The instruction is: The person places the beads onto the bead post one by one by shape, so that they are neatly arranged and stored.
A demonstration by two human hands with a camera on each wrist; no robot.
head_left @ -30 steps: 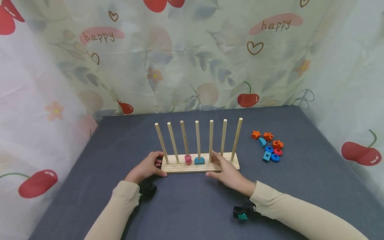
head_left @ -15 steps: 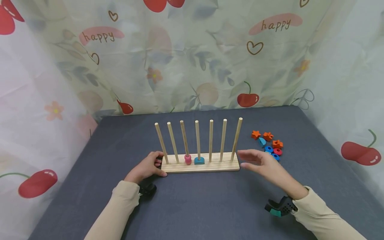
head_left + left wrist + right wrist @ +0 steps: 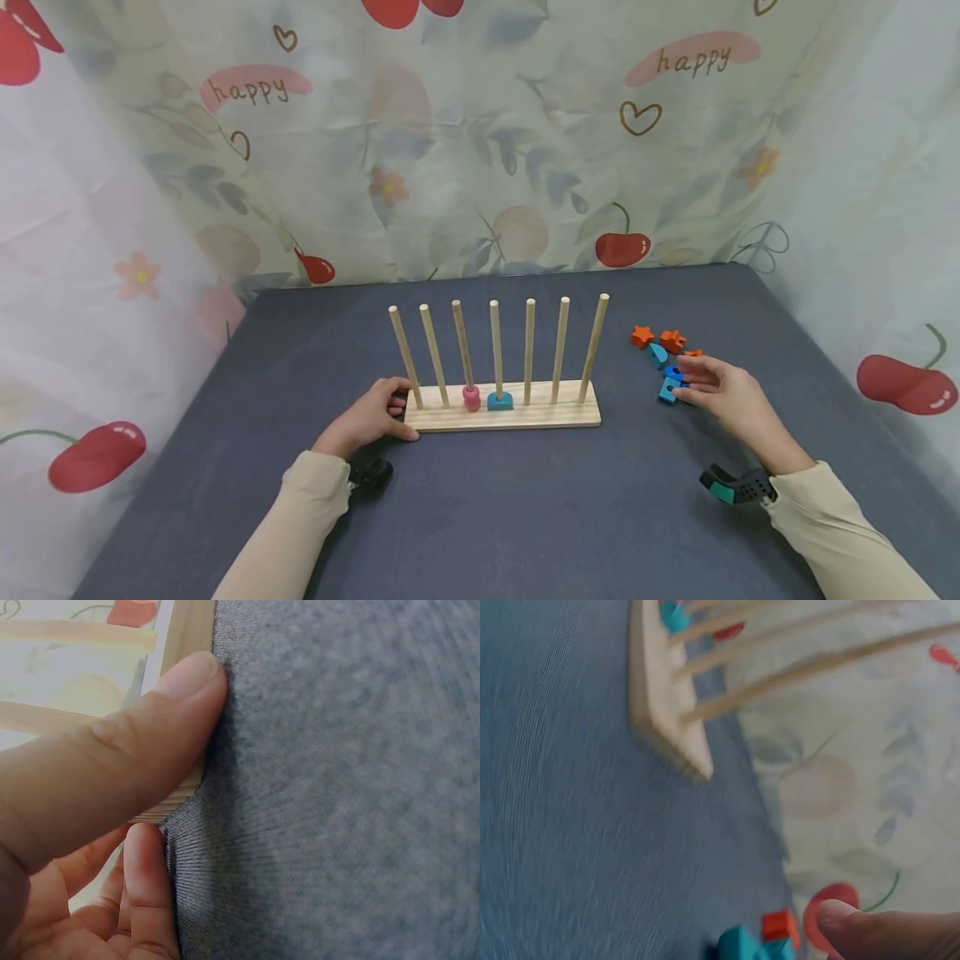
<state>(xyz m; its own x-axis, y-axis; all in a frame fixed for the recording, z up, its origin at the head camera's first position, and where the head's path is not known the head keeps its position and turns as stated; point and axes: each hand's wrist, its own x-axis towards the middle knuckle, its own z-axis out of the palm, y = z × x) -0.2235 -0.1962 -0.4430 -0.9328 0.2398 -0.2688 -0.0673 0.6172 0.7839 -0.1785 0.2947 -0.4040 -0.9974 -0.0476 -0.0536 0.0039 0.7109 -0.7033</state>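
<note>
A wooden peg board (image 3: pixel 540 417) with several upright pegs stands mid-table. A pink rounded bead (image 3: pixel 471 398) sits low on one peg, and a blue half-round block (image 3: pixel 500 402) on the peg to its right. My left hand (image 3: pixel 371 418) grips the board's left end, its thumb (image 3: pixel 150 742) along the front edge and fingers round the corner. Over the loose pieces at the right hovers my right hand (image 3: pixel 723 396), thumb and fingers apart, partly hiding them. Nearest its fingertips are a light-blue square block (image 3: pixel 668 390) and a blue ring (image 3: pixel 672 372).
Behind these, orange star-shaped blocks (image 3: pixel 641 337) and a light-blue half-round block (image 3: pixel 657 356) lie on the dark grey tabletop (image 3: pixel 480 517). A printed curtain (image 3: pixel 450 167) hangs along the table's back edge and both sides.
My right hand has left the peg board and moved right to the loose pieces. My left hand stays at the board's left end.
</note>
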